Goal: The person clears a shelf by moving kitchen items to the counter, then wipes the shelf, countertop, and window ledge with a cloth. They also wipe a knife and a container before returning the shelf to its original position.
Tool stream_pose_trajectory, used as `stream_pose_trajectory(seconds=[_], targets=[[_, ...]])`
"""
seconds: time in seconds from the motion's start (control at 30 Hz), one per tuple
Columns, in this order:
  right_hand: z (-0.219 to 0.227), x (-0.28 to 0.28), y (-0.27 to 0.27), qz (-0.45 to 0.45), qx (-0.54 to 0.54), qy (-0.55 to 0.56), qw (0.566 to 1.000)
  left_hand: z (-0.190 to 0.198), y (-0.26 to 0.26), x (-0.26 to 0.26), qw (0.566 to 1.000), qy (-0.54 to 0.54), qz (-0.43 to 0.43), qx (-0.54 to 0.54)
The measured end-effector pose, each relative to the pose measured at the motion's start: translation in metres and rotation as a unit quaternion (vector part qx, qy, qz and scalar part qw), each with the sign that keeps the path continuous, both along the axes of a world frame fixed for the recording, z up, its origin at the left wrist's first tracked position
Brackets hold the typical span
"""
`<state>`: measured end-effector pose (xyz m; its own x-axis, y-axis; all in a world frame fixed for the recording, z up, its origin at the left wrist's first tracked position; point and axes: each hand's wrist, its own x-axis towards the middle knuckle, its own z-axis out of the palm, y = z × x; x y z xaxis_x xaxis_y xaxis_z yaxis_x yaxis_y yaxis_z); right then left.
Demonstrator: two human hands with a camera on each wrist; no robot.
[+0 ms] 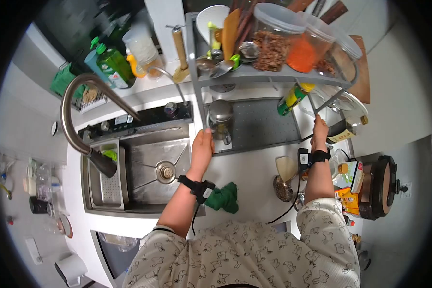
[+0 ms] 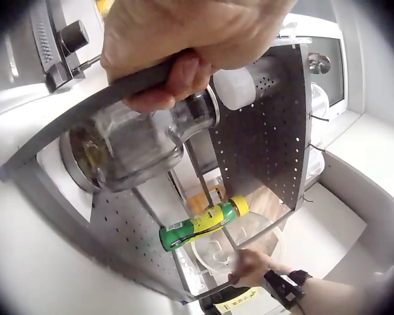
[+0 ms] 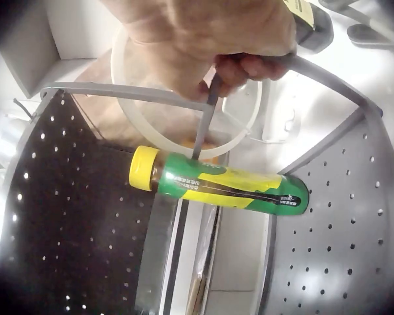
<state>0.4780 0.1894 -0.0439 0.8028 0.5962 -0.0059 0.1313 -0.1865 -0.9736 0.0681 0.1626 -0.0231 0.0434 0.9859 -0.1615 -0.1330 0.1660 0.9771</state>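
A grey two-tier metal rack [image 1: 259,122] with perforated shelves stands between both hands. My left hand [image 1: 203,146] grips its left side bar, with the fingers wrapped round the bar in the left wrist view. On the other side my right hand [image 1: 320,129] holds the right side bar, fingers [image 3: 253,67] curled round it. Just inside the left bar, a glass jar [image 2: 134,147] with a handle and metal lid sits on the lower shelf. A green and yellow bottle [image 3: 230,187] is at that shelf's right end. The upper tier bears clear-lidded tubs [image 1: 278,38] and utensils.
Left of the rack are a steel sink [image 1: 144,144] and curved faucet [image 1: 69,110]. A green cloth [image 1: 223,198] lies on the front counter. Toward the right stand a dark-labelled bottle [image 1: 342,132], packets and a rice cooker [image 1: 377,187]. Cables run from the wrist cameras.
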Motion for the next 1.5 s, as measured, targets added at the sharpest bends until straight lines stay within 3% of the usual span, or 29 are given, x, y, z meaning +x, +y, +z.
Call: stream_pose_trajectory(seconds=[0.07,0.13,0.17,0.27,0.33,0.4,0.47,0.53,0.6,0.63,0.7,0.73,0.8,0.83,0.9,0.97,1.0,1.07,1.23,1.5], targets=[[0.004,0.005,0.0,0.009,-0.095,-0.074,0.993,-0.003,0.003,0.002,0.999,-0.041,0.018,-0.017],[-0.031,0.041,0.009,0.093,-0.129,-0.154,0.975,-0.002,0.004,0.002,0.999,-0.042,0.014,-0.022],[0.027,0.007,-0.004,0.097,-0.257,-0.298,0.914,-0.002,0.003,0.003,0.999,-0.047,0.014,-0.015],[0.135,-0.037,-0.037,0.146,-0.304,-0.406,0.849,0.001,0.001,0.004,0.999,-0.048,0.017,0.004],[0.217,-0.038,-0.052,0.17,-0.297,-0.422,0.839,-0.004,0.002,0.002,0.999,-0.007,0.021,0.027],[0.278,-0.015,-0.047,0.118,-0.187,-0.459,0.861,-0.005,0.003,0.0,0.999,-0.001,0.015,0.037],[0.332,0.014,-0.019,0.109,-0.139,-0.54,0.823,0.001,0.001,0.002,0.999,0.021,0.014,0.039],[0.352,0.045,0.025,0.122,-0.07,-0.656,0.742,-0.002,0.001,0.002,0.999,0.025,0.016,0.045],[0.335,0.076,0.083,0.174,-0.012,-0.676,0.716,0.002,0.0,0.004,0.999,0.014,0.023,0.026],[0.327,0.079,0.098,0.175,-0.004,-0.674,0.718,0.002,-0.001,0.004,0.999,0.034,0.025,0.031],[0.318,0.077,0.116,0.244,-0.087,-0.518,0.815,0.003,-0.002,0.005,0.998,0.037,0.032,0.034],[0.318,0.081,0.117,0.248,-0.081,-0.512,0.818,0.003,-0.001,0.005,0.998,0.035,0.034,0.031],[0.318,0.091,0.109,0.338,-0.041,-0.421,0.841,0.004,-0.002,0.004,0.999,0.028,0.029,0.022],[0.314,0.1,0.103,0.342,-0.042,-0.411,0.844,0.006,-0.002,0.006,0.998,0.037,0.035,0.026],[0.311,0.129,0.086,0.332,0.102,-0.281,0.895,0.004,-0.003,0.006,0.998,0.033,0.038,0.027],[0.318,0.156,0.066,0.267,0.108,-0.279,0.916,0.004,-0.003,0.008,0.998,0.034,0.048,0.019],[0.318,0.163,0.058,0.268,0.111,-0.275,0.917,0.005,-0.003,0.008,0.998,0.031,0.056,0.013],[0.315,0.177,0.048,0.231,0.208,-0.153,0.938,0.004,-0.002,0.008,0.998,0.029,0.056,0.011],[0.302,0.221,0.053,0.267,0.242,-0.112,0.926,0.01,-0.004,0.013,0.998,0.022,0.067,-0.001],[0.288,0.267,0.061,0.221,0.307,-0.042,0.925,0.006,-0.005,0.011,0.997,0.011,0.081,-0.008]])
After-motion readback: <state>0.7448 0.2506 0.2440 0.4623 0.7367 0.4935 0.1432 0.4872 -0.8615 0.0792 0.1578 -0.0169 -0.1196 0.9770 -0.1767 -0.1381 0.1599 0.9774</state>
